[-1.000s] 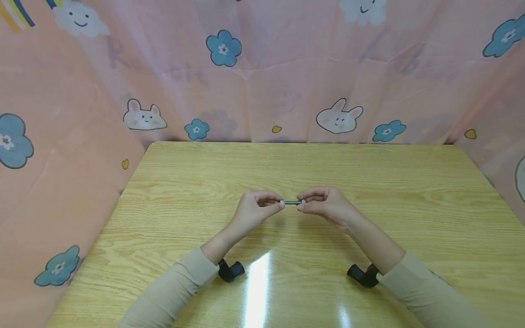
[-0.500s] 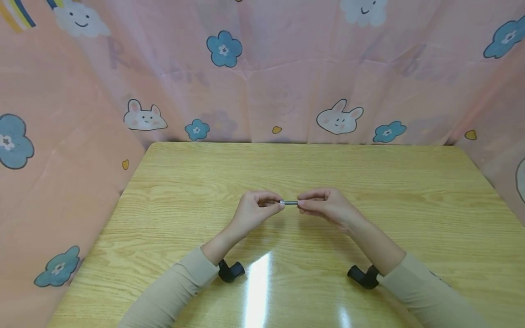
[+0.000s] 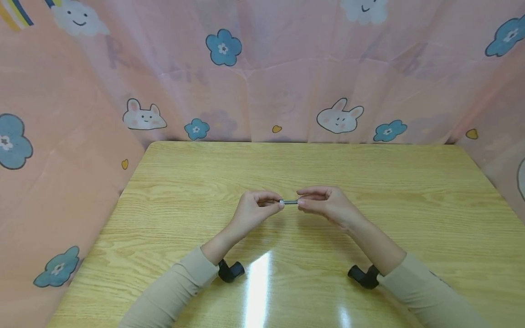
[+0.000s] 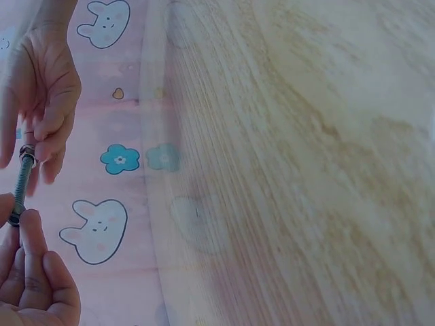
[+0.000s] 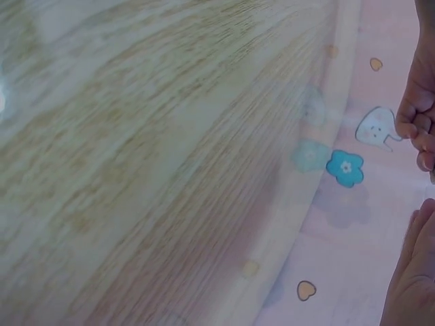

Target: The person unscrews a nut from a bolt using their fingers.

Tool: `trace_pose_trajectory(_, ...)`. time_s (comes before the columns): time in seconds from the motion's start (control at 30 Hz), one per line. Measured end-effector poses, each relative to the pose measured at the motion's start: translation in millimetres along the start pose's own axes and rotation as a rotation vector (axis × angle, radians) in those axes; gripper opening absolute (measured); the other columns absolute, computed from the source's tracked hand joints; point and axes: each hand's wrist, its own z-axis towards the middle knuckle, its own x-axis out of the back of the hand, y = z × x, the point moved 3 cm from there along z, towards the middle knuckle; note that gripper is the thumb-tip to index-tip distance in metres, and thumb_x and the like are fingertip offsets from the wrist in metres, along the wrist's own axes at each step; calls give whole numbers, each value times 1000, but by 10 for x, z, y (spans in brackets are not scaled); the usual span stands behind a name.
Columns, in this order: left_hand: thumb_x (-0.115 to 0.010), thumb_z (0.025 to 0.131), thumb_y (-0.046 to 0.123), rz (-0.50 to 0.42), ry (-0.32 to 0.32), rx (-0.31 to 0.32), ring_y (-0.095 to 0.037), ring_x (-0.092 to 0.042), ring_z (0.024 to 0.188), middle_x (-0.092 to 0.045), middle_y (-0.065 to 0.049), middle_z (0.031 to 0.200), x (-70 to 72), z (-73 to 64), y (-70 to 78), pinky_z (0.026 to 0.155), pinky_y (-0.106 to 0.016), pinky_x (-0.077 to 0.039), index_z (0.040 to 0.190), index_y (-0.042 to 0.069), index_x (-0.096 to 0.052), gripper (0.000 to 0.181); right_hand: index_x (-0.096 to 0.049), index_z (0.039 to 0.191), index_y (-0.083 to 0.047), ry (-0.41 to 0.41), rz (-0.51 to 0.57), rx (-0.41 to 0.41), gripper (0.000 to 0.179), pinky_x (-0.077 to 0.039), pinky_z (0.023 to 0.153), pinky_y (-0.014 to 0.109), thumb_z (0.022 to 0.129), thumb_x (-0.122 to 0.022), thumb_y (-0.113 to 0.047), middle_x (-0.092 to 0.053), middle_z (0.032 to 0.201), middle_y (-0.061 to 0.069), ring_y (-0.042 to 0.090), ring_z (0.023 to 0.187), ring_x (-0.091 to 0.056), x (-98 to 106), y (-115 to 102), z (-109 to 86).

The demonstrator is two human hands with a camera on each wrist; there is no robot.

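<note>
A slim metal bolt (image 3: pixel 291 202) lies level between both hands above the table. The left hand (image 3: pixel 257 207) pinches its left end, the bolt head, between thumb and fingers. At the other end the thumb and fingertips of the right hand (image 3: pixel 329 204) are at a nut (image 4: pixel 27 153), with the index finger held a little away. In the left wrist view the threaded shaft (image 4: pixel 22 182) shows between the hands. Only parts of the hands appear at the edge of the right wrist view, where the bolt cannot be made out.
A wood-grain table (image 3: pixel 197 168) spreads under the hands. Pink printed cloth (image 3: pixel 279 82) hangs behind it and at both sides. Black wrist-worn devices (image 3: pixel 231 271) sit at both sleeve cuffs, low over the table.
The right thumb and fingers have shifted around the nut end, covering it more than a second ago, and the index finger has lifted slightly. The left hand keeps its place.
</note>
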Motion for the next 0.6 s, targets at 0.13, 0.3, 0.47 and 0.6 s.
trace_pose_trajectory(0.13,-66,85,3,4,-1,-7,-17,-65,79,-68,-18,94,-5,-2,6,70,-26,-53,97,-7,-67,16,-66,103,2,-5,74,-42,19,-54,73,24,89,-63,-9,-69,85,7,13,76,-68,-10,-8,5)
trace_pose_trajectory(0.3,-66,85,3,5,-4,-10,-16,-64,78,-68,-18,94,-3,-5,8,69,-25,-52,97,-7,-67,16,-71,90,-7,-13,82,-19,10,-53,76,26,87,-63,-2,-69,87,6,14,79,-68,-4,-6,2)
trace_pose_trajectory(0.47,-66,85,4,15,0,-6,-15,-64,78,-68,-17,94,3,-12,17,69,-25,-52,97,-7,-68,16,-67,105,3,-5,-47,33,22,-51,83,29,85,-67,-5,-68,96,4,14,88,-66,18,-9,-13)
trace_pose_trajectory(0.6,-66,85,4,19,0,-8,-15,-64,78,-68,-17,94,6,-17,21,69,-25,-52,97,-7,-68,16,-59,113,12,12,-152,53,37,-51,82,26,84,-69,-8,-66,104,9,12,89,-65,35,-17,-26)
